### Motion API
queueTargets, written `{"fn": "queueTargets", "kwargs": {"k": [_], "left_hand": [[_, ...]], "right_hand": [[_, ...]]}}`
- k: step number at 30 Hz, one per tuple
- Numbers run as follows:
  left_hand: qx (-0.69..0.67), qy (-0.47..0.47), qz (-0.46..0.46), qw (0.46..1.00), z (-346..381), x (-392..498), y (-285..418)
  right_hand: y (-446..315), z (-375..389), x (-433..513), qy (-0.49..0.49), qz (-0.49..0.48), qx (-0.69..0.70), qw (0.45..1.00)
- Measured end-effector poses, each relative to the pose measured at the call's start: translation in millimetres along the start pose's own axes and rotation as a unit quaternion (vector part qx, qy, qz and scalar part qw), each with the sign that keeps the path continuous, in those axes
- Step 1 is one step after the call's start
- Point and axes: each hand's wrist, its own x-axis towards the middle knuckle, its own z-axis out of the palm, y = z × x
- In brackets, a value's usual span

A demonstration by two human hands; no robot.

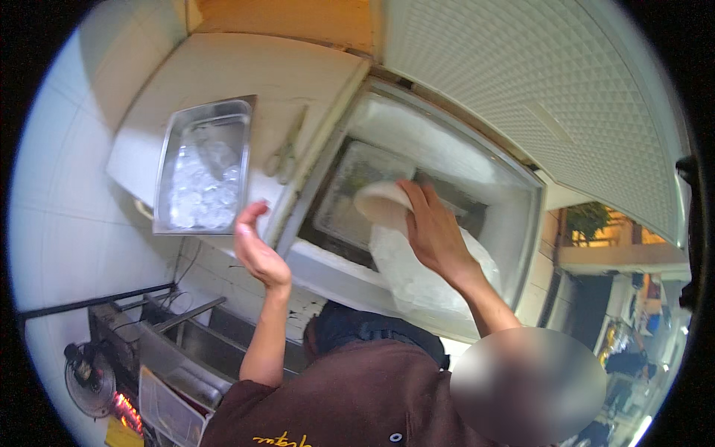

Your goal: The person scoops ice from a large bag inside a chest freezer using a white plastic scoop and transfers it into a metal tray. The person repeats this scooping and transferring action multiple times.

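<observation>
My right hand (438, 232) grips a pale round bowl or scoop (385, 204), blurred, over the inside of an open chest freezer (505, 184). Under that hand lies a white, translucent plastic bag (430, 285), its contents not clear. My left hand (260, 248) is raised at the freezer's left edge, fingers slightly curled and holding nothing. Just beyond it, a rectangular metal pan (241, 167) with clear ice pieces (195, 190) stands on the white top. Scissors (286, 153) lie beside the pan. A frosted tray or block (357, 173) sits down in the freezer.
The raised freezer lid (536, 95) fills the upper right. Below left are a metal sink (206, 341), a plastic container (170, 399), a round fan-like device (92, 380) and glowing coals or a heater (128, 410). A tiled wall (61, 190) stands at left.
</observation>
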Motion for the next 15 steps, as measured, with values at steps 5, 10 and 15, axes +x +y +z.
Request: {"fn": "queueTargets", "kwargs": {"k": [5,10,15], "left_hand": [[0.061,-0.197,-0.168,0.964,54.2,-101.1,-40.8],[0.086,-0.191,-0.264,0.942,84.8,-153.7,-70.2],[0.084,-0.245,-0.293,0.920,89.4,-179.0,-64.0]], "right_hand": [[58.7,-18.6,-99.9,0.022,0.130,-0.105,0.986],[68.2,12.1,-139.5,-0.011,0.119,-0.203,0.972],[86.9,23.6,-151.6,0.144,0.136,-0.195,0.961]]}}
